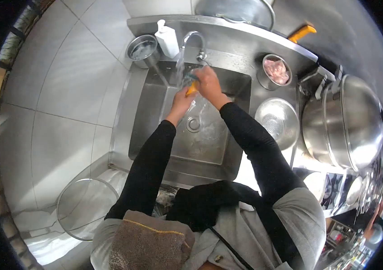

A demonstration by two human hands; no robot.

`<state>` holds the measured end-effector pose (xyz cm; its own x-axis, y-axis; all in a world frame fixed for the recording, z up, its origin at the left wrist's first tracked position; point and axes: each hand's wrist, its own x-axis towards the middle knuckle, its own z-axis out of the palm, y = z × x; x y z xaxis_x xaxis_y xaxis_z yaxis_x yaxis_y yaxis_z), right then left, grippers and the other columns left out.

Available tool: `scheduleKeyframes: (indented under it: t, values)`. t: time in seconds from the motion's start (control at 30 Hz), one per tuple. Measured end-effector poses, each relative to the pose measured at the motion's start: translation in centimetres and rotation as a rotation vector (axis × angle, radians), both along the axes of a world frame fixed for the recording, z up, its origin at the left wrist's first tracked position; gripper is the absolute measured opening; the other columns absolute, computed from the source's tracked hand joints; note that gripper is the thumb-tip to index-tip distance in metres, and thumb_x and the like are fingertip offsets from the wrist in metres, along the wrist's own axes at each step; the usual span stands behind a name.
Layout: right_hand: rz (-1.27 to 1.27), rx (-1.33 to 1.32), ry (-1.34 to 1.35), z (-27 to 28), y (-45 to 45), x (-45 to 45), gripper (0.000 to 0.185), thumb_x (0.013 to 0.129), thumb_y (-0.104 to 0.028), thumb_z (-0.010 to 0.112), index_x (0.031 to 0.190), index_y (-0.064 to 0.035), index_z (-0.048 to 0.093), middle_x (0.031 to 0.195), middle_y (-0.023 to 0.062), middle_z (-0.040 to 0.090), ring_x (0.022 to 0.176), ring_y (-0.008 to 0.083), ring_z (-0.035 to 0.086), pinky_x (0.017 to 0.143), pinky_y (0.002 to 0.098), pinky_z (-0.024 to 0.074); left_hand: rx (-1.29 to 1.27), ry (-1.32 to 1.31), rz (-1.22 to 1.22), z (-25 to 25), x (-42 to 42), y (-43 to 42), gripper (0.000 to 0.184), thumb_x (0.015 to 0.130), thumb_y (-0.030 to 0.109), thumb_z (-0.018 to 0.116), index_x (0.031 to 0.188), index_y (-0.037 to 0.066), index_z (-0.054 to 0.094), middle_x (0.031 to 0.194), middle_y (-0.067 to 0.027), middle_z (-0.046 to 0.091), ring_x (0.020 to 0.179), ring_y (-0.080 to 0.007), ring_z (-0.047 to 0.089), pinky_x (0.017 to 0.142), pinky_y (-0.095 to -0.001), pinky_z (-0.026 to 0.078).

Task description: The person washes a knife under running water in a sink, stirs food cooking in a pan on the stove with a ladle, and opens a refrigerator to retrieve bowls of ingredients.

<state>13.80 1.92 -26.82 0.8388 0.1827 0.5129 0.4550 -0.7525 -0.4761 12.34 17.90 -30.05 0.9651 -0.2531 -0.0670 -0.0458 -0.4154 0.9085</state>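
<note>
Over the steel sink (178,168), water runs from the curved faucet (194,34). My left hand (181,104) is closed around a yellow-orange handle (192,88) just below the stream. Beside it, my right hand (209,82) has its fingers closed on a bluish-green item (193,76), pressed close to the handled tool. The item may be a scrubbing pad, and its shape is hard to make out. Whatever extends from the handle is mostly hidden by my right hand and the water. The drain (193,124) lies below both hands.
Behind the sink stand a metal pot (143,50) and a white bottle (167,41). To the right are a container of raw meat (277,72), a steel bowl (276,121), an orange-handled tool (302,33) and a large domed pot (358,121). A person (375,227) is far right.
</note>
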Motion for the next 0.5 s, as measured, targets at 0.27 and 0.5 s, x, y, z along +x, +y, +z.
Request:
scheduleKeyframes:
  t: [0.27, 0.5]
  values:
    - [-0.051, -0.111, 0.013, 2.7, -2.0, -4.0, 0.050, 0.073, -0.019, 0.074, 0.121, -0.0172, 0.062, 0.105, 0.0145, 0.056, 0.100, 0.0349, 0.055, 0.082, 0.0460, 0.0446, -0.019, 0.183, -0.077, 1.5, -0.8, -0.9, 0.046, 0.082, 0.018, 0.072, 0.122, -0.002, 0.060, 0.112, -0.0120, 0.067, 0.101, -0.0222, 0.064, 0.085, -0.0360, 0.049]
    - [0.077, -0.205, -0.079, 3.0, -2.2, -2.4, 0.024, 0.078, -0.025, 0.071, 0.097, -0.0106, 0.067, 0.090, 0.0136, 0.063, 0.091, 0.0319, 0.061, 0.080, 0.0400, 0.0506, 0.135, -0.342, -0.021, 0.3, -3.0, -0.1, 0.042, 0.080, 0.020, 0.072, 0.119, 0.006, 0.063, 0.096, -0.0173, 0.070, 0.090, -0.0314, 0.068, 0.079, -0.0406, 0.051]
